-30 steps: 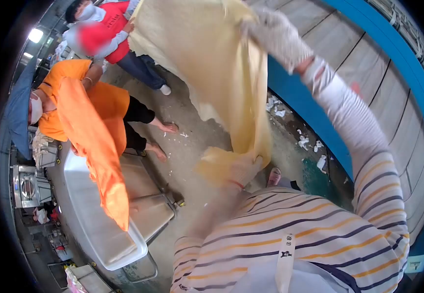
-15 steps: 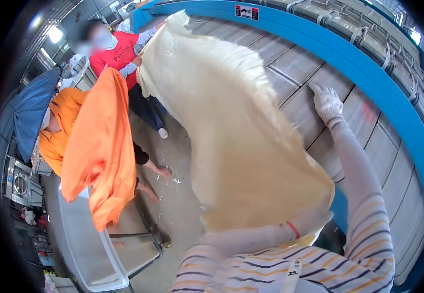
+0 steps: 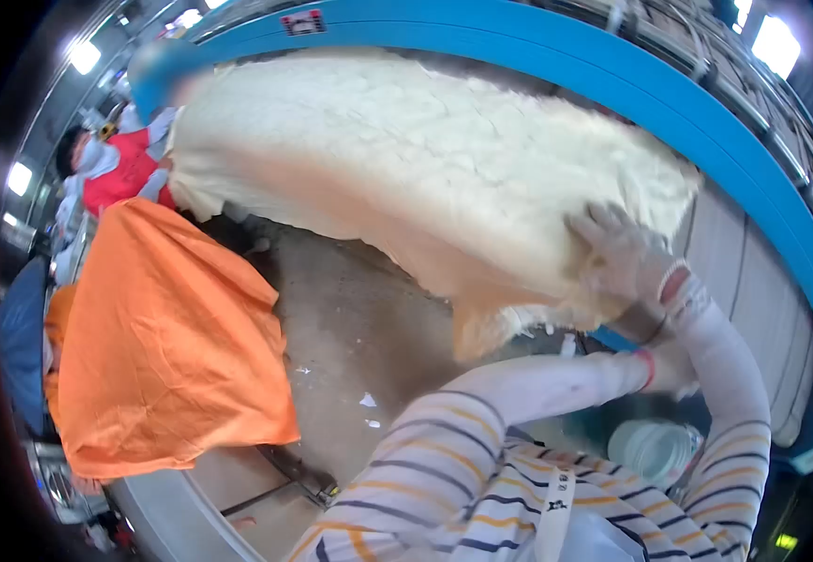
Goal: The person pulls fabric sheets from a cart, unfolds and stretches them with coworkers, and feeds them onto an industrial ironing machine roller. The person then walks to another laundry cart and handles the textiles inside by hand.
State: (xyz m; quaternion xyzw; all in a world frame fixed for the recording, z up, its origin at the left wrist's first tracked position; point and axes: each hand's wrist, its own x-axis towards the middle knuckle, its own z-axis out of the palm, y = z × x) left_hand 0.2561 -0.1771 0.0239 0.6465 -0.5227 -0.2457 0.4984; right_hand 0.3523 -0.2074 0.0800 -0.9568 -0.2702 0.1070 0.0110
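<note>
Pale sheet [image 3: 406, 140]: spread over slatted surface [image 3: 734, 281], lower edge hanging.
Right hand [image 3: 624, 251]: gloved, fingers apart, on sheet's near end.
Left hand [image 3: 674, 367]: beside right forearm; blurred, grip cannot be told.
Co-worker [image 3: 127, 170]: at far end.

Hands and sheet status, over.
Right hand open on cream sheet; left hand lower, grip unclear. Sheet spread over slatted bed, near edge hanging. Nothing visibly blocking.

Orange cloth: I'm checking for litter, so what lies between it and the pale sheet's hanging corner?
The head view shows grey floor with small white scraps between the orange cloth and pale sheet.
</note>
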